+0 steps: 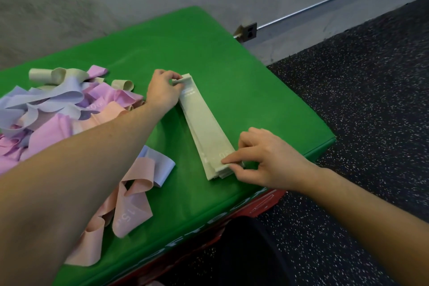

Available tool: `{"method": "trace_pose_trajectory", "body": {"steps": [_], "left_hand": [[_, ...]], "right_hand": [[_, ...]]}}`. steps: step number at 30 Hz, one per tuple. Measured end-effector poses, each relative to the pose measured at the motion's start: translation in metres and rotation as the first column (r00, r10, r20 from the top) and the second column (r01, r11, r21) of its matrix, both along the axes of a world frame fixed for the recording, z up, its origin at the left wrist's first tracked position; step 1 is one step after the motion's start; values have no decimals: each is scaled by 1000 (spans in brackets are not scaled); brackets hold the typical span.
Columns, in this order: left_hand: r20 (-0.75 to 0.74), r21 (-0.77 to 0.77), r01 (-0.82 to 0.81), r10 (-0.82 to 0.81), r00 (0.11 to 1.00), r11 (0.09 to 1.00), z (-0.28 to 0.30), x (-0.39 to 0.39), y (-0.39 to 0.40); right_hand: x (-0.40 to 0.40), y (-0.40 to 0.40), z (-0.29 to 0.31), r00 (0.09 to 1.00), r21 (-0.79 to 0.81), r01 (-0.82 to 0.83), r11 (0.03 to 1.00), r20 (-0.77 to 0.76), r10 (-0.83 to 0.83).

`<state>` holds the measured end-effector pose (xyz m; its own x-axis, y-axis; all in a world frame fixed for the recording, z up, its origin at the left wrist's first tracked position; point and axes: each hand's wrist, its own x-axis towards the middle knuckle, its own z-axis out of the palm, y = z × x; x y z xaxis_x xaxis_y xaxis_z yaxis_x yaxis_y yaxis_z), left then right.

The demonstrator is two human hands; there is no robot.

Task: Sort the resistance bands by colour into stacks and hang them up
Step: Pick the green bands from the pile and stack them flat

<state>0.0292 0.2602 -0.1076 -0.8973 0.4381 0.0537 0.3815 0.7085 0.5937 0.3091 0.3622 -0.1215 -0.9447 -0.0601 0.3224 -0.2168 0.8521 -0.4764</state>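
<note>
On the green mat point(232, 100), both hands pinch the sage band stack point(204, 127), fingers partly hiding its ends.

2 bare forearms, left hand point(163, 93), right hand point(267, 160), no sleeves in view, short unpainted nails

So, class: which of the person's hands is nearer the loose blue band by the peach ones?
Left. The left hand lies beyond the blue band; the right hand is farther off.

Green mat point(243, 90), wall outlet point(249, 30), speckled, prob. rubber, floor point(371, 100).
</note>
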Motion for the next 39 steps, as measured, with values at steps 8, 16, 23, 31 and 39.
{"method": "trace_pose_trajectory", "body": {"steps": [8, 16, 23, 31, 39], "left_hand": [[32, 55, -39, 37, 999, 998, -1, -3, 2], [98, -15, 32, -31, 995, 999, -1, -5, -2], [70, -44, 44, -41, 997, 998, 3, 0, -4], [10, -33, 98, -98, 995, 995, 26, 20, -37], [-126, -53, 194, -199, 972, 980, 47, 53, -117]], "right_hand": [[-12, -12, -5, 994, 152, -51, 987, -88, 65], [-8, -9, -9, 998, 278, -57, 959, -18, 65], [-4, -12, -7, 996, 179, -38, 983, 84, 24], [-2, -20, 17, 992, 90, 48, 995, 113, -59], [-5, -51, 46, 986, 69, 100, 993, 124, -108]]}}
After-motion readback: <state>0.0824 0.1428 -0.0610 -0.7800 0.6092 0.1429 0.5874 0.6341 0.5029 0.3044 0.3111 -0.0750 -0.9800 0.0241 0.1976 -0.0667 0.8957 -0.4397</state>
